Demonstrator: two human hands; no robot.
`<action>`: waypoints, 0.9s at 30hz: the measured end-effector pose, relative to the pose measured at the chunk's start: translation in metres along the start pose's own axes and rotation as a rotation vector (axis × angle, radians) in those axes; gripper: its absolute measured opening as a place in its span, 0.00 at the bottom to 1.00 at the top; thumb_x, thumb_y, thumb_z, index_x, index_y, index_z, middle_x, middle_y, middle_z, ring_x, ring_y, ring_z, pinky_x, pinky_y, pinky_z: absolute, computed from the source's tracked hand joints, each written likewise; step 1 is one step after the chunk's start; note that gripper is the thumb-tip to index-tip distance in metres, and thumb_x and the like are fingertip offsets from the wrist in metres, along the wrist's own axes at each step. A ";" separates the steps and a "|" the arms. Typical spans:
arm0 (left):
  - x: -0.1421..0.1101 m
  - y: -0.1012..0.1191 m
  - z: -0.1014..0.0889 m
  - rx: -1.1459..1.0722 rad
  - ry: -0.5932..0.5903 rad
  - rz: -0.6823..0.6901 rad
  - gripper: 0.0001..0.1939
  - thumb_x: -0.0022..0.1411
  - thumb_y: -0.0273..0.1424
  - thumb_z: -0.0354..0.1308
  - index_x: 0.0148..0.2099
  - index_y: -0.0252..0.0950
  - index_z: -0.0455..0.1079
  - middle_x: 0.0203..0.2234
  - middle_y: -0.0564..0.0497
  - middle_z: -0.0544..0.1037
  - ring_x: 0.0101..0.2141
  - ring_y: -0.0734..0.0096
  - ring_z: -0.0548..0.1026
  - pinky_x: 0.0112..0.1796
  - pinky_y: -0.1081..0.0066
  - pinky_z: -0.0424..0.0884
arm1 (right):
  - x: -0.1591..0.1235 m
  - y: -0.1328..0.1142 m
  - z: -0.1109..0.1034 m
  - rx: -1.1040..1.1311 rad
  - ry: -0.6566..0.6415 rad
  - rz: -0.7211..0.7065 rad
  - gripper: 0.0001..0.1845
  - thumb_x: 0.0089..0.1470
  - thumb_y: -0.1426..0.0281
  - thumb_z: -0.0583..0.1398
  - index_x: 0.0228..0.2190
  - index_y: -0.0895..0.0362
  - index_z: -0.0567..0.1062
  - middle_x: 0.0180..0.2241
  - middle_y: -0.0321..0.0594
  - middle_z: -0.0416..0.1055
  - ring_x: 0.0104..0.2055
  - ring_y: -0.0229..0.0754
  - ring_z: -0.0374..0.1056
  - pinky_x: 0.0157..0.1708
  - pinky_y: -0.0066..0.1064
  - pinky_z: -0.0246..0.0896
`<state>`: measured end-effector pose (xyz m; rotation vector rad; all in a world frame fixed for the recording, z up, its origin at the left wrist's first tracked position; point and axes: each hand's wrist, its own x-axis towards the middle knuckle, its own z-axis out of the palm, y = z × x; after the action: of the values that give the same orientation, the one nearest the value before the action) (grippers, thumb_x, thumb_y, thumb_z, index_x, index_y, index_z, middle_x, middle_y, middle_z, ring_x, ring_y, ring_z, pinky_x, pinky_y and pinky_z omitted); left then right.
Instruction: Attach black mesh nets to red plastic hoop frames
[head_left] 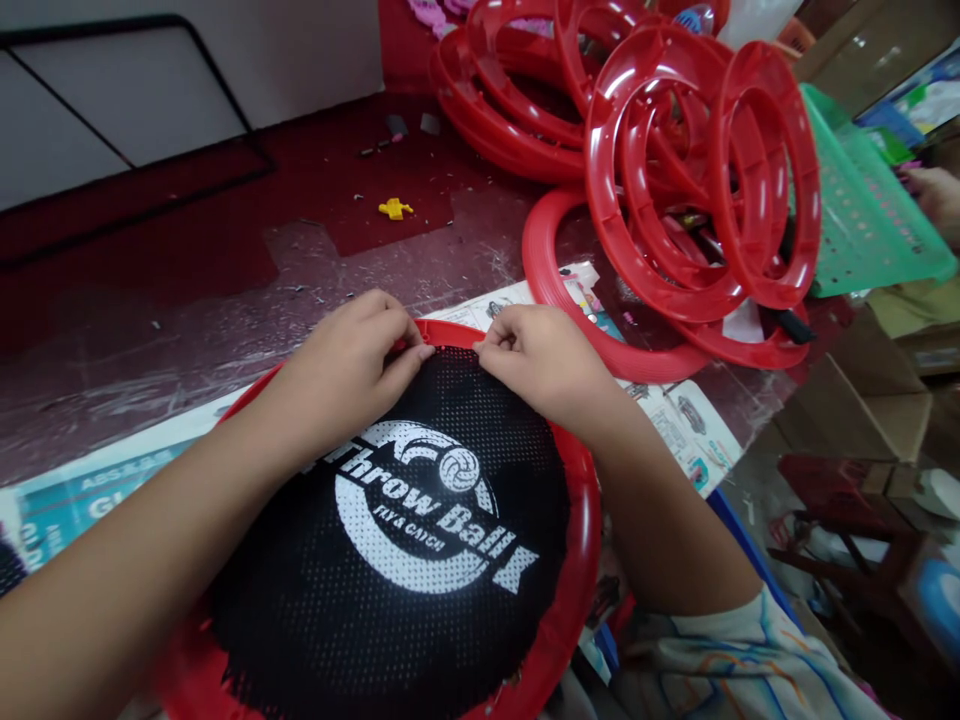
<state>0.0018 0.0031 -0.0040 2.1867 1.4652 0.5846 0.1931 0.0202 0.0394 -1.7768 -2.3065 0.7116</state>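
A round black mesh net (300, 560) printed "Throw Ball Fly & Catch" lies across a red plastic ring (579, 520) in front of me. At the ring's far side, my left hand (356, 360) pinches the net's edge between thumb and fingers. A short way to the right, my right hand (544, 365) pinches the same edge, close to the ring's inner rim. Between the two hands a stretch of red rim shows. The net's near edge looks frayed and lies over the ring at the bottom left.
Several red rings (660, 60) are heaped at the back right, with one flat ring (540, 250) beside them. A green basket (862, 210) stands further right, near another person's hand (937, 195). A yellow plastic piece (394, 209) lies on the dark red table (225, 290). Printed cardboard (105, 485) lies under my ring.
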 end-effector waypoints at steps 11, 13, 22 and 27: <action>-0.003 0.000 0.002 -0.006 0.045 -0.017 0.11 0.64 0.38 0.50 0.34 0.38 0.67 0.38 0.45 0.70 0.41 0.60 0.70 0.42 0.63 0.70 | 0.002 0.001 0.001 -0.089 -0.040 0.048 0.08 0.49 0.77 0.58 0.21 0.59 0.72 0.23 0.38 0.71 0.25 0.36 0.61 0.27 0.30 0.50; -0.003 -0.001 0.002 0.007 0.044 -0.015 0.10 0.64 0.37 0.50 0.34 0.38 0.67 0.38 0.46 0.70 0.40 0.61 0.70 0.42 0.63 0.70 | 0.002 0.000 0.003 -0.083 -0.029 0.037 0.07 0.49 0.77 0.58 0.22 0.59 0.72 0.24 0.38 0.71 0.25 0.36 0.62 0.27 0.30 0.51; -0.003 -0.002 0.002 0.015 0.022 0.001 0.11 0.64 0.37 0.49 0.35 0.37 0.68 0.37 0.45 0.70 0.40 0.60 0.69 0.41 0.62 0.68 | -0.007 0.011 -0.020 -0.084 -0.148 0.022 0.17 0.54 0.69 0.58 0.16 0.57 0.69 0.15 0.32 0.59 0.20 0.33 0.54 0.23 0.31 0.45; -0.002 -0.002 0.002 0.021 0.017 0.002 0.12 0.64 0.38 0.48 0.34 0.36 0.67 0.38 0.44 0.70 0.40 0.60 0.69 0.42 0.62 0.68 | -0.012 0.012 -0.030 -0.107 -0.291 0.062 0.12 0.50 0.65 0.64 0.20 0.57 0.75 0.16 0.31 0.63 0.20 0.33 0.56 0.23 0.31 0.45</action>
<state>0.0010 0.0013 -0.0071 2.2044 1.4851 0.5923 0.2192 0.0199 0.0623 -1.9104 -2.5246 0.9299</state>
